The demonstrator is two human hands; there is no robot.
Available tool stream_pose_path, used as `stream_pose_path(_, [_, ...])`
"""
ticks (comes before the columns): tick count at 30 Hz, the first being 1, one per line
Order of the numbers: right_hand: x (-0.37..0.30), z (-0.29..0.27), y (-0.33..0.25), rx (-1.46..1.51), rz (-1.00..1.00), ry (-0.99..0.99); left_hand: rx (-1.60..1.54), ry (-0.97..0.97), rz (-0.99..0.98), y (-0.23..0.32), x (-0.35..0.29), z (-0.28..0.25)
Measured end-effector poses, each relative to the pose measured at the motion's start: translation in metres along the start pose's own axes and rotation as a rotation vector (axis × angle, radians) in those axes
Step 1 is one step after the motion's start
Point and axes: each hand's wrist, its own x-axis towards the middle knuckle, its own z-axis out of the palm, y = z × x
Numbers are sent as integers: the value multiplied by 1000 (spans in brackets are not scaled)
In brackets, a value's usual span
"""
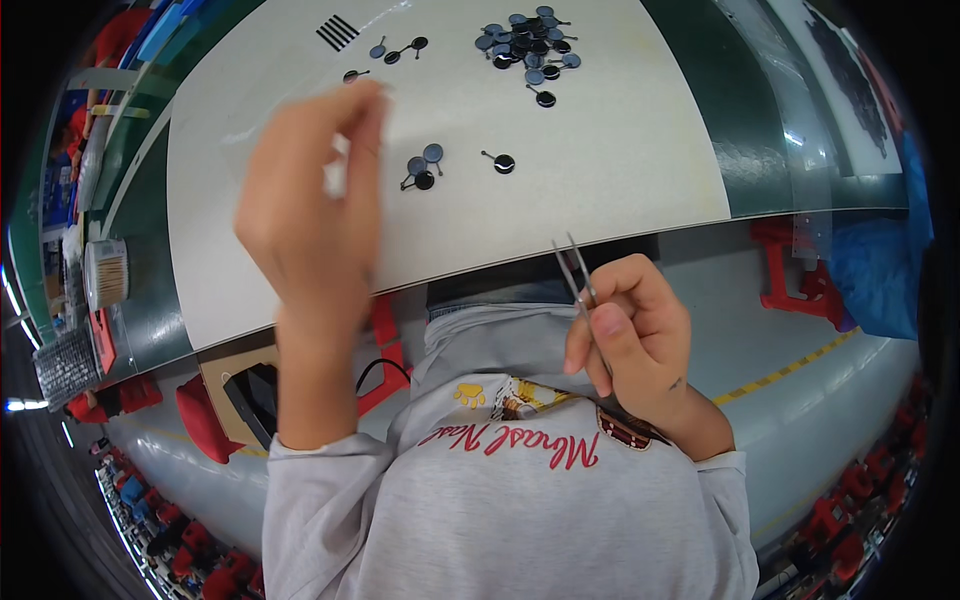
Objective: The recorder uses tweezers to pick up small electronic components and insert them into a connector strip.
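My right hand (pixel 640 340) is closed around a pair of metal tweezers (pixel 567 268), just off the table's near edge. Their two tips point away from me and stand slightly apart, with nothing visible between them. My left hand (pixel 310 210) hovers over the left part of the white table board (pixel 610 170). Motion smears it, so whether its bent fingers hold anything is unclear. To its right lie a few small round discs with thin tails (pixel 424 180), some grey, some black. A single black disc (pixel 504 163) rests farther right.
At the far right of the board is a pile of similar discs (pixel 525 45). Several more discs (pixel 392 57) and a row of black strips (pixel 338 33) lie at the far left. A tub of thin sticks (pixel 107 272) stands left. Red stools (pixel 795 265) are beyond the edge.
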Motion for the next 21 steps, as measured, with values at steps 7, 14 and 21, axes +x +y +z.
stream_pose_path(7, [-1,1,7,-137,-150,74,265,-275,-28,-43,2,-7])
stream_pose_path(14, [-5,-8,0,-111,-103,94,-8,-491,-44,5,-6,-23])
stream_pose_path(21, [-1,-4,2,-186,-154,67,-85,-457,-135,7,-24,-16])
